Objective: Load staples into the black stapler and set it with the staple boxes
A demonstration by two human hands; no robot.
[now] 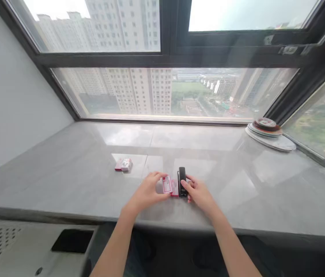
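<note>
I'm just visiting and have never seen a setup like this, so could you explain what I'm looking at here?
There's no machine here: these are a person's bare hands. The single picture comes from a camera worn on that person's head, looking forward and down, so the arms reach in from the bottom edge.

The surface is a shiny grey ledge below a window. The left hand holds a small pink-and-white box between thumb and fingers. The right hand grips a black stapler-like tool. Another pink item shows between them.

Farther left sits a pair of small boxes; far right, a stack of round, flat things, too unclear to name.
</note>
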